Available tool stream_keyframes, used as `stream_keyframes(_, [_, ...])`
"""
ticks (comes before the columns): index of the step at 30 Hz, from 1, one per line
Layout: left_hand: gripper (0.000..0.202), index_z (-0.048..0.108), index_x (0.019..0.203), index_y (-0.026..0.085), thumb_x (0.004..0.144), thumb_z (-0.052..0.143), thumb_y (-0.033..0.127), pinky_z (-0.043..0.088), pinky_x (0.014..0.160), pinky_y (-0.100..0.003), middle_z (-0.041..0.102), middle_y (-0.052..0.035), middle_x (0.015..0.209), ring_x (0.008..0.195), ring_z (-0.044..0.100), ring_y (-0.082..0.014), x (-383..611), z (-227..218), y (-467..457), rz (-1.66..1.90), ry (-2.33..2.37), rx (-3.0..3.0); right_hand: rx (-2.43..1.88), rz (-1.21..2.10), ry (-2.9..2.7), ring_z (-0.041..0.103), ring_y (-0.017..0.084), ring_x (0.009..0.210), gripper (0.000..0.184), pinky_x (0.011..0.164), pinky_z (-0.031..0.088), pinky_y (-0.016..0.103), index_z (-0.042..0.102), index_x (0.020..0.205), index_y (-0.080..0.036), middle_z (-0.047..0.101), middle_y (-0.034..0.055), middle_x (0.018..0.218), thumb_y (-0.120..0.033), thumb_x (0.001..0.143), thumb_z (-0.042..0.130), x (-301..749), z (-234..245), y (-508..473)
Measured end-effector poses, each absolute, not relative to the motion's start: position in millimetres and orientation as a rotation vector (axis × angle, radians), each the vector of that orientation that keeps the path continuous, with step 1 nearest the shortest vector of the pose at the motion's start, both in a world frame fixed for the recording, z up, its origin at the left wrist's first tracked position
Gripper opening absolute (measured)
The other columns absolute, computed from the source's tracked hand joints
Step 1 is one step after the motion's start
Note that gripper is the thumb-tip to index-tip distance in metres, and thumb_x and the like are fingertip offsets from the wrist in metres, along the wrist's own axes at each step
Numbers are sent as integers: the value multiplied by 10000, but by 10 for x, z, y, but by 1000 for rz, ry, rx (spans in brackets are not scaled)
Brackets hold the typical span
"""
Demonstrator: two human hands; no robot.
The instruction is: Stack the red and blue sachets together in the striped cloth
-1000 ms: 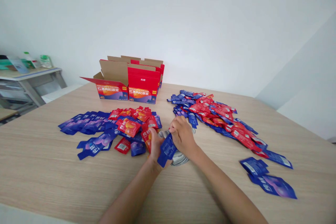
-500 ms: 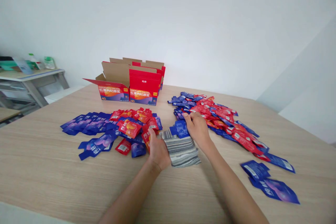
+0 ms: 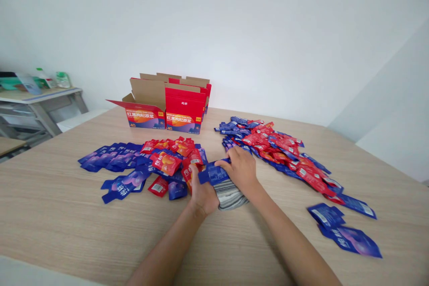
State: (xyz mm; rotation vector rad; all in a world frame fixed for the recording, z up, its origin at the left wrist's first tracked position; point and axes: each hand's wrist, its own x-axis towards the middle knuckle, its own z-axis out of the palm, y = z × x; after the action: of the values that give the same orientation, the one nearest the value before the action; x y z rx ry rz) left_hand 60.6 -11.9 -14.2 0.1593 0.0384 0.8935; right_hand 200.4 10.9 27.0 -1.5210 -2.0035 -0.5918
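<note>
My left hand is closed around the near side of a stack of sachets standing on edge on the table, their grey edges showing. My right hand is closed on a blue sachet and holds it flat over the top of that stack, just in front of my left thumb. To the left lies a spread of blue and red sachets. A second mixed pile of red and blue sachets lies to the right.
Two open red cartons stand at the back of the wooden table. Two loose blue sachets lie near the right front. A grey shelf with bottles stands off the table at the left.
My right hand went out to the right pile, took a blue sachet and has brought it back over the stack. My left hand stayed on the stack.
</note>
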Motion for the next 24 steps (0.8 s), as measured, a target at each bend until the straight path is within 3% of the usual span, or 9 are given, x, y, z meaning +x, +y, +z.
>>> stream_keyframes(4, [919, 658, 1258, 124, 806, 346, 860, 355, 1113, -607, 703, -210, 1243, 1269, 590, -400, 591, -125, -53, 840, -9, 168, -1593, -719, -1809, 537, 266, 791, 507, 713, 362, 352, 559, 722, -215, 606, 80, 755, -666, 948, 505, 2300, 328, 244])
stream_keyframes(10, [968, 650, 1247, 74, 837, 254, 856, 370, 1098, -612, 691, -247, 1239, 1253, 598, -407, 553, -93, -51, 938, 103, 98, -1326, -497, -1596, 458, 193, 657, 480, 625, 363, 313, 434, 700, -249, 471, -8, 693, -653, 922, 566, 2296, 332, 215])
stream_keyframes(15, [964, 639, 1252, 53, 869, 209, 826, 398, 1083, -590, 697, -248, 1203, 1236, 605, -394, 404, 3, 37, 1035, 173, 51, -1109, -412, -2052, 541, 198, 736, 372, 662, 443, 311, 541, 716, -208, 569, 45, 775, -472, 970, 604, 1985, 359, 23])
stream_keyframes(18, [928, 642, 1263, 87, 896, 168, 795, 413, 1079, -566, 710, -212, 1181, 1232, 609, -371, 314, 53, 66, 1077, 182, 41, -1015, -306, -2399, 621, 242, 954, 190, 839, 507, 379, 671, 965, -180, 671, 115, 1058, -366, 966, 631, 1824, 372, -90])
stream_keyframes(21, [929, 641, 1266, 98, 894, 162, 802, 419, 1084, -536, 708, -201, 1195, 1249, 602, -360, 326, 65, 26, 1058, 204, 64, -996, -203, -2492, 569, 305, 1233, 452, 1054, 447, 503, 607, 1307, -178, 612, 164, 1354, -443, 942, 651, 1756, 371, -149])
stream_keyframes(24, [916, 617, 1313, 121, 886, 198, 814, 404, 1110, -510, 695, -188, 1244, 1297, 574, -348, 428, 46, -48, 1004, 190, 101, -1008, -125, -2551, 388, 330, 1450, 701, 1188, 309, 567, 456, 1484, -127, 440, 211, 1550, -532, 937, 623, 1755, 367, -155])
